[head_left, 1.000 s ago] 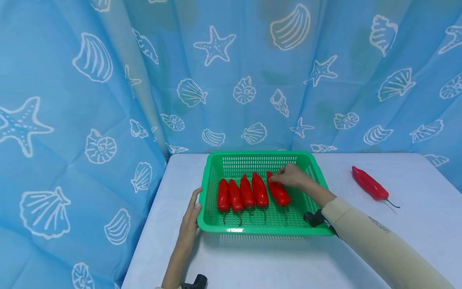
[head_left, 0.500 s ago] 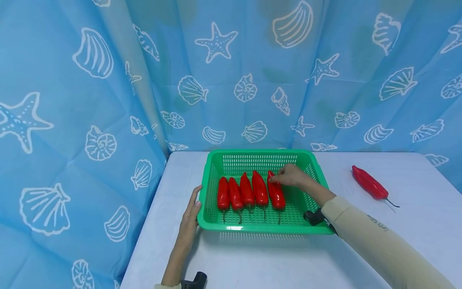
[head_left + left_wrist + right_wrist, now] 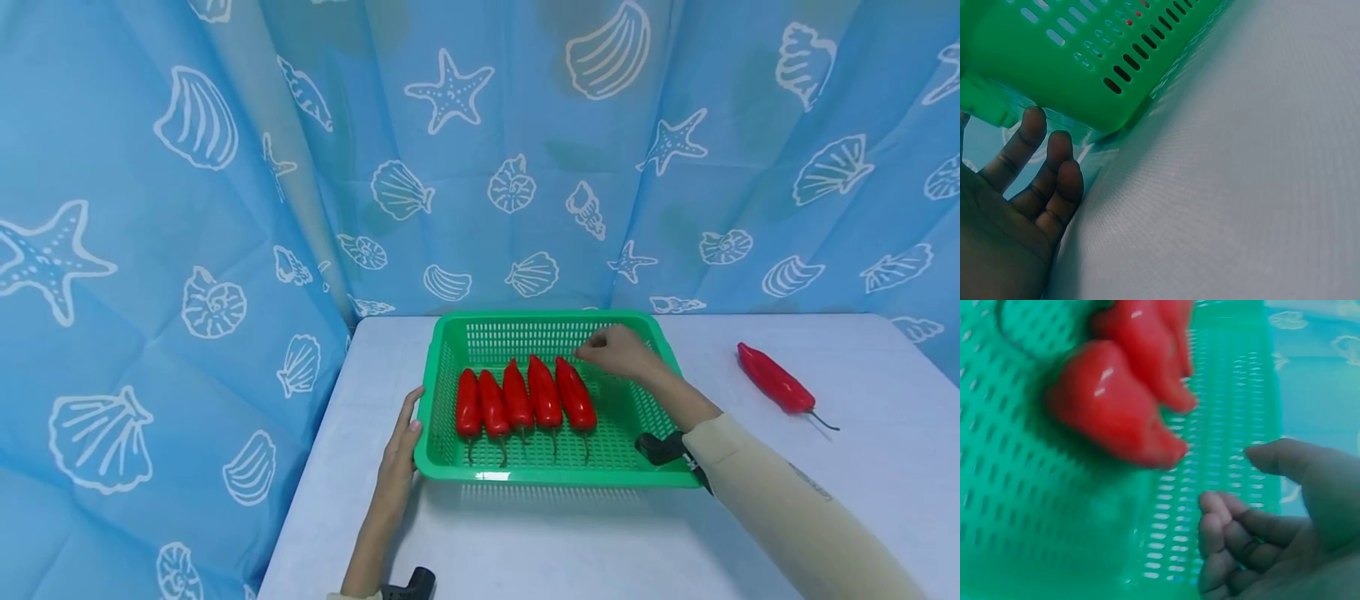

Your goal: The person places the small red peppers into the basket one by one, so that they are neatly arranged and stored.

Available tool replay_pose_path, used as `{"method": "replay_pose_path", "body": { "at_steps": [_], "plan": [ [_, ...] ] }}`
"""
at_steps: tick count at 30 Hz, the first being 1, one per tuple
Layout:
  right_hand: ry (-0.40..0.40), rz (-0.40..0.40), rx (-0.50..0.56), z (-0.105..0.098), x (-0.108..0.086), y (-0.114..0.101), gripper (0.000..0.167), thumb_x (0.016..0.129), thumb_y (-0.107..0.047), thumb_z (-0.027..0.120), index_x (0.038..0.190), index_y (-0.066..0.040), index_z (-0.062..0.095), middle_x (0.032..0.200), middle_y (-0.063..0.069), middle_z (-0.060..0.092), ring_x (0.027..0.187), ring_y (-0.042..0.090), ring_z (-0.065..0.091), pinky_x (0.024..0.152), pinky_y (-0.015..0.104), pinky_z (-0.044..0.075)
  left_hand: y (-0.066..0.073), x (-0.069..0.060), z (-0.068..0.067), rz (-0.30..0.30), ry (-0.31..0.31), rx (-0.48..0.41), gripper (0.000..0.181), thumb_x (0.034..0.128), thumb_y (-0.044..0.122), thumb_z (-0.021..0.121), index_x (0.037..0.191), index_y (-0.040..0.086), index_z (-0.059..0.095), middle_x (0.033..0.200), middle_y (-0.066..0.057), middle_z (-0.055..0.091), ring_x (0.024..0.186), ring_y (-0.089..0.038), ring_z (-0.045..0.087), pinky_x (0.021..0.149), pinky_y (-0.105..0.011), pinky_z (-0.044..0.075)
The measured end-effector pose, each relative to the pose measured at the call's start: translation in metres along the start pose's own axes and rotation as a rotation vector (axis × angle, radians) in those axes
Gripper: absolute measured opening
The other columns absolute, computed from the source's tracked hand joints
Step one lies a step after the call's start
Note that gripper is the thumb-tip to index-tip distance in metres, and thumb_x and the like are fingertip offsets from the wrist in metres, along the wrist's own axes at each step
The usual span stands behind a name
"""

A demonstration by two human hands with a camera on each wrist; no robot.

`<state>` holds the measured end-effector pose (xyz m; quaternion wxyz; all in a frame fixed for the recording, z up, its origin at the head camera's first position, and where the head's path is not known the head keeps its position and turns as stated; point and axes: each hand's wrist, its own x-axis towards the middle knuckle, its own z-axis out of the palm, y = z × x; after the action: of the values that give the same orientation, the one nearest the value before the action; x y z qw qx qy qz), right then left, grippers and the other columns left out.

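Several red peppers lie side by side in a green basket [image 3: 555, 477], tips toward the back and stems toward the front. Just behind and right of the rightmost pepper [image 3: 576, 397] hovers my right hand [image 3: 618, 352], holding nothing. In the right wrist view, a gap separates the thumb from the bent fingers of that hand [image 3: 1272, 540], apart from the nearest pepper [image 3: 1110, 403]. My left hand [image 3: 397, 458] rests against the basket's left side, fingers fairly straight. The left wrist view shows the hand [image 3: 1022, 194] beside the basket's corner [image 3: 1107, 109].
One more red pepper [image 3: 776, 380] lies on the white tablecloth [image 3: 862, 467] to the right of the basket. A blue curtain [image 3: 480, 217] with white shell prints hangs behind the table and along its left side.
The right hand turned the rightmost pepper straighter and slid it slightly left, let go of its tip and drew back to the right. The left hand stays at the basket.
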<state>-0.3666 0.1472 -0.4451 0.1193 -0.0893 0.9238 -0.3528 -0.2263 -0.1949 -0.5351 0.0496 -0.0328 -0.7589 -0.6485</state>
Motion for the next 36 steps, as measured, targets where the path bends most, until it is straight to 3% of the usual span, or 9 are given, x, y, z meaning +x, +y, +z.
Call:
{"method": "replay_pose_path", "body": {
  "at_steps": [5, 11, 18, 22, 28, 30, 36],
  "plan": [
    [0.016, -0.063, 0.054, -0.013, -0.018, -0.008, 0.034, 0.101, -0.032, 0.06, 0.115, -0.002, 0.07, 0.112, 0.015, 0.068, 0.105, 0.036, 0.062, 0.08, 0.044, 0.052, 0.001, 0.0, 0.003, -0.01, -0.006, -0.002, 0.048, 0.107, 0.049, 0.032, 0.154, 0.04, 0.033, 0.157, 0.002, 0.034, 0.132, -0.024, 0.041, 0.104, -0.052, 0.035],
    [0.04, -0.102, 0.124, -0.029, -0.041, -0.013, 0.038, 0.103, -0.033, 0.057, 0.122, -0.002, 0.068, 0.114, 0.015, 0.068, 0.108, 0.034, 0.062, 0.088, 0.048, 0.051, 0.002, 0.001, 0.006, -0.009, -0.006, 0.005, 0.048, 0.1078, 0.046, 0.031, 0.155, 0.038, 0.033, 0.156, -0.001, 0.035, 0.128, -0.025, 0.043, 0.101, -0.047, 0.037],
    [0.13, -0.104, 0.245, -0.041, -0.06, -0.013, 0.046, 0.101, -0.04, 0.059, 0.127, -0.003, 0.064, 0.117, 0.016, 0.067, 0.113, 0.034, 0.059, 0.098, 0.055, 0.045, 0.001, -0.002, 0.003, -0.023, 0.009, 0.006, 0.05, 0.1065, 0.051, 0.031, 0.155, 0.039, 0.033, 0.156, -0.001, 0.034, 0.131, -0.027, 0.042, 0.101, -0.05, 0.038],
    [0.211, -0.128, 0.352, -0.039, -0.069, -0.004, 0.048, 0.098, -0.042, 0.064, 0.127, -0.003, 0.064, 0.119, 0.016, 0.066, 0.114, 0.035, 0.058, 0.101, 0.058, 0.043, 0.001, -0.003, -0.002, -0.013, 0.023, 0.007, 0.049, 0.1073, 0.048, 0.03, 0.155, 0.038, 0.033, 0.158, 0.0, 0.032, 0.136, -0.025, 0.037, 0.105, -0.054, 0.034],
    [0.317, -0.122, 0.385, -0.041, -0.083, 0.017, 0.052, 0.096, -0.046, 0.065, 0.128, -0.005, 0.063, 0.121, 0.014, 0.065, 0.112, 0.025, 0.058, 0.101, 0.058, 0.042, 0.0, -0.002, -0.001, -0.026, -0.012, -0.002, 0.05, 0.1078, 0.048, 0.029, 0.156, 0.037, 0.031, 0.159, 0.0, 0.031, 0.135, -0.025, 0.037, 0.104, -0.049, 0.036],
    [0.341, -0.117, 0.394, -0.043, -0.086, 0.021, 0.051, 0.096, -0.044, 0.066, 0.128, -0.006, 0.063, 0.119, 0.012, 0.065, 0.111, 0.021, 0.057, 0.1, 0.055, 0.044, 0.001, -0.002, 0.0, -0.034, -0.009, -0.002, 0.049, 0.1075, 0.049, 0.03, 0.155, 0.038, 0.032, 0.158, 0.0, 0.032, 0.132, -0.025, 0.04, 0.101, -0.048, 0.038],
    [0.4, -0.12, 0.405, -0.053, -0.093, 0.026, 0.051, 0.097, -0.045, 0.064, 0.128, -0.005, 0.064, 0.11, 0.006, 0.067, 0.104, 0.021, 0.055, 0.083, 0.03, 0.046, 0.005, 0.001, 0.001, -0.027, 0.005, 0.006, 0.048, 0.1069, 0.05, 0.029, 0.154, 0.041, 0.033, 0.156, 0.0, 0.034, 0.129, -0.024, 0.043, 0.101, -0.049, 0.037]
  ]
}}
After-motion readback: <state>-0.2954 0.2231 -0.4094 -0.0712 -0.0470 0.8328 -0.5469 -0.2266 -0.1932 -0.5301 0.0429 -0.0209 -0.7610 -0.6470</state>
